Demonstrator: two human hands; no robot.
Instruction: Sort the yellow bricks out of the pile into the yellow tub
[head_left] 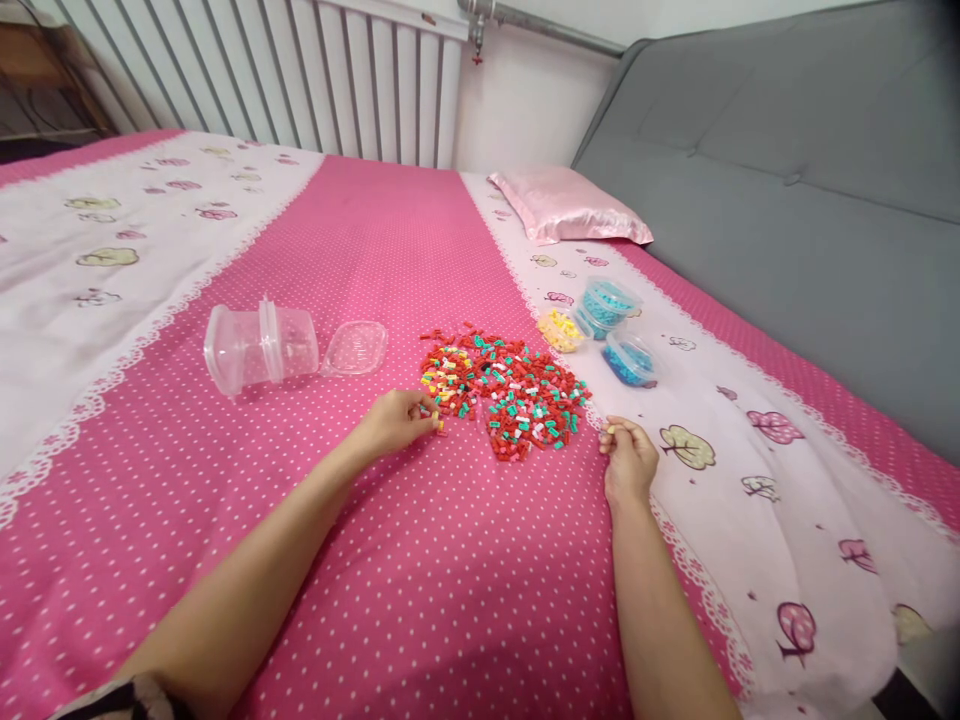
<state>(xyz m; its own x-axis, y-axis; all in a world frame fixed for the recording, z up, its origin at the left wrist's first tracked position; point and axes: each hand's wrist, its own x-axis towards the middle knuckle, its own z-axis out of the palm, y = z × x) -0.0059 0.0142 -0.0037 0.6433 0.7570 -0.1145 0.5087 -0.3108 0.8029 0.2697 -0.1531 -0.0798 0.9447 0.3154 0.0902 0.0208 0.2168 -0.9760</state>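
Observation:
A loose heap of small plastic bricks [525, 385], mostly red with green, white and pink among them, lies on the bedspread. Yellow and white bricks [448, 372] gather at its left side. My left hand [397, 420] is at the heap's near left edge, thumb and fingers pinched on a small yellow brick [436, 420]. To the right of the heap, my right hand [628, 458] is closed in a pinch with a tiny pale yellow brick [611, 429] at its fingertips. Beyond it stands a tub of yellow bricks [561, 330].
Tubs of light blue bricks [606, 305] and darker blue bricks [630, 360] stand at the right. Nested clear tubs [259, 345] lie sideways at the left, beside a clear lid [358, 348]. A pink pillow [570, 205] rests near the grey headboard [787, 160].

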